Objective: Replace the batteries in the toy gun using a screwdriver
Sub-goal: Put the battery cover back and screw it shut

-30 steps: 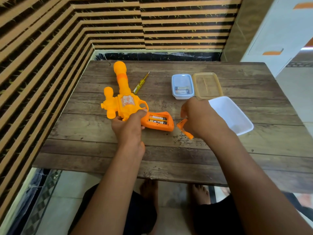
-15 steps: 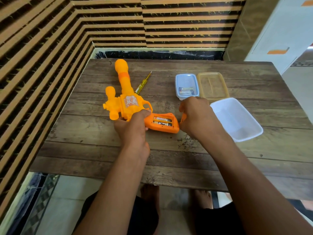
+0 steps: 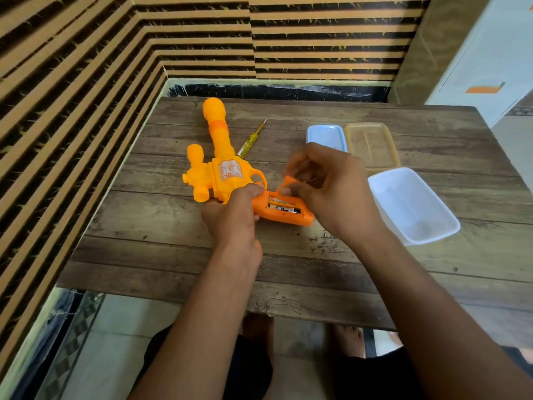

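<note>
An orange toy gun (image 3: 223,174) lies flat on the wooden table (image 3: 173,255), barrel pointing away from me. Its handle has an open compartment showing two batteries (image 3: 284,206). My left hand (image 3: 233,215) grips the gun where the body meets the handle. My right hand (image 3: 331,189) pinches the orange battery cover (image 3: 287,181) and holds it tilted over the far edge of the compartment. A yellow-handled screwdriver (image 3: 249,141) lies on the table beside the barrel, untouched.
A small blue container (image 3: 326,135), a translucent amber lid (image 3: 372,144) and a larger white container (image 3: 412,206) sit to the right. A tiny screw (image 3: 325,234) lies near the handle. Striped walls close the left and far sides. My feet show under the front edge.
My right hand has carried the battery cover from the table, right of the handle, up and over the open compartment. The left hand has kept its grip on the gun.
</note>
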`<state>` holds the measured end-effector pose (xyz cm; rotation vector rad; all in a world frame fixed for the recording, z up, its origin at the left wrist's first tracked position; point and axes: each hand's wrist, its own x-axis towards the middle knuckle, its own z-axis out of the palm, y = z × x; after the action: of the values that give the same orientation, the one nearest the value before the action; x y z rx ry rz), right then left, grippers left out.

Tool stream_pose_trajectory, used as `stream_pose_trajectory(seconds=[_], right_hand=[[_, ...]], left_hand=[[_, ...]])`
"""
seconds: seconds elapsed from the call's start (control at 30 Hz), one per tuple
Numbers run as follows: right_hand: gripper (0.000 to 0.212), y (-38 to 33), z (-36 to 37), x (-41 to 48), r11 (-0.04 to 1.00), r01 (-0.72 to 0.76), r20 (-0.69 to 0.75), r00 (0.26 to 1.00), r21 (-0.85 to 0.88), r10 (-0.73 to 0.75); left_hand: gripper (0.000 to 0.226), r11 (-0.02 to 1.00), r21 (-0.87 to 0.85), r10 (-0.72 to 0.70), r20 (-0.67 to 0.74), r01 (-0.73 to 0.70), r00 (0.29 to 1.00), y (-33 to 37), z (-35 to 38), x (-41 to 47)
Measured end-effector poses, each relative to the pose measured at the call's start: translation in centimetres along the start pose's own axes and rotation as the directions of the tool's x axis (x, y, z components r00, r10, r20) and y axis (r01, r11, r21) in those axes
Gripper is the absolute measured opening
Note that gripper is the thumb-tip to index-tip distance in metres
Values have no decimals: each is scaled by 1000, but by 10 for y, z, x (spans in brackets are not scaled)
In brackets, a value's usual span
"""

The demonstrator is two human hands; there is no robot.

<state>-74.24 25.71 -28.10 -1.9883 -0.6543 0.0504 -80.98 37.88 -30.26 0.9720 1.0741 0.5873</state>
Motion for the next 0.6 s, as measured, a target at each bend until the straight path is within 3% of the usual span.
stream_pose_trajectory(seconds=[0.23, 0.6], right_hand=[[12, 21, 0, 8, 991, 25, 89, 996, -131, -14], [30, 27, -15, 9, 970, 116, 310, 950, -215, -45]], left_hand=[[45, 1000, 0, 3, -16, -3, 1000, 1, 1, 0], [27, 1000, 16, -14, -37, 14, 999, 0, 2, 3]])
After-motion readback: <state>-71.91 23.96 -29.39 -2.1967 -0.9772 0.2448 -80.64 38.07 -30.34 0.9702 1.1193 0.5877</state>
